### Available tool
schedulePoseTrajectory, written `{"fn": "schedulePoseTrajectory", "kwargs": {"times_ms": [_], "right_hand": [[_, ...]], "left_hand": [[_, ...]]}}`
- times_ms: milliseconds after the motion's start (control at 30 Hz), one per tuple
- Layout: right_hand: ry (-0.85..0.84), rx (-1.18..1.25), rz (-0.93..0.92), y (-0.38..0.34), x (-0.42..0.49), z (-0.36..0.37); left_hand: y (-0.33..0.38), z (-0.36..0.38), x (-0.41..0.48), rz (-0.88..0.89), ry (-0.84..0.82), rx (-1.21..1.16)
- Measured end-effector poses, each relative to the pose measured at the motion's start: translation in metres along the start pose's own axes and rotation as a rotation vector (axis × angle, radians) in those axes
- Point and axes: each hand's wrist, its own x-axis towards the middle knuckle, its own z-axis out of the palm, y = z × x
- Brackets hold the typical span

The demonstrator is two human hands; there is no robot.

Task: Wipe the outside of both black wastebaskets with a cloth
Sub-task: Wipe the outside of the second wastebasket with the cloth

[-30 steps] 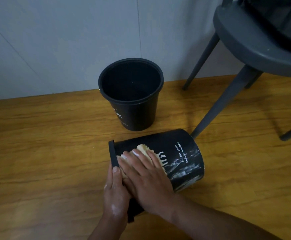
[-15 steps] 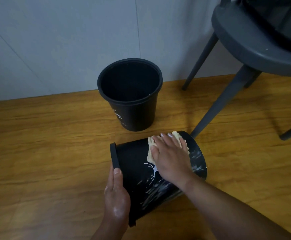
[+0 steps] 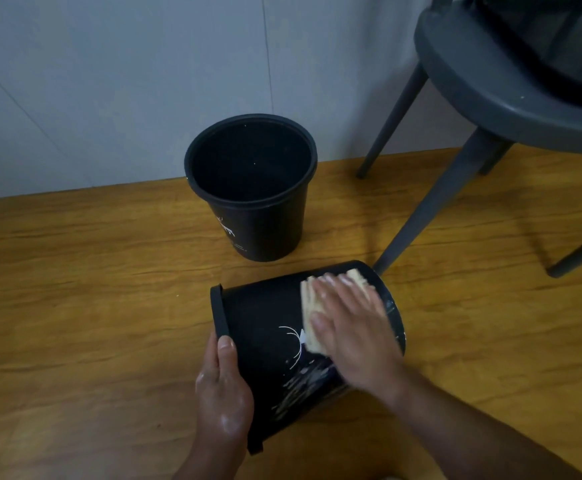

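Wastebaskets are both here on the wooden floor (image 3: 75,341): one wastebasket on its side (image 3: 268,341) is right in front of us, and the standing wastebasket (image 3: 265,230) waits just behind it, near the wall. Our left hand (image 3: 223,389) is curled around the rim and holds the lying one steady. Our right hand (image 3: 348,330) is spread flat and presses the cloth (image 3: 308,306) on the side, close to the bottom end. We think the round bin could roll away if our left hand lets go, because we push hard on top. The cloth could also slip off the far edge and leave us rubbing with bare fingers. White streaks low on the side still look dirty, so we might miss them. The chair (image 3: 490,81) leg stands very close, and the bin could bump it. Half a second ago our right hand sat in almost the same spot; a second ago it was up by the rim, next to our left hand.
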Motion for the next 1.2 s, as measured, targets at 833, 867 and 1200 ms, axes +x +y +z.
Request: {"fn": "schedulePoseTrajectory", "kwargs": {"times_ms": [833, 867, 1200], "right_hand": [[0.128, 0.15, 0.152, 0.038, 0.007, 0.011], [0.155, 0.152, 0.19, 0.036, 0.008, 0.013], [0.074, 0.168, -0.066, -0.049, -0.04, 0.029]], "left_hand": [[0.001, 0.006, 0.0, 0.078, -0.001, -0.03], [0.001, 0.007, 0.0, 0.078, -0.006, -0.029], [0.005, 0.008, 0.0, 0.024, 0.023, -0.006]]}}
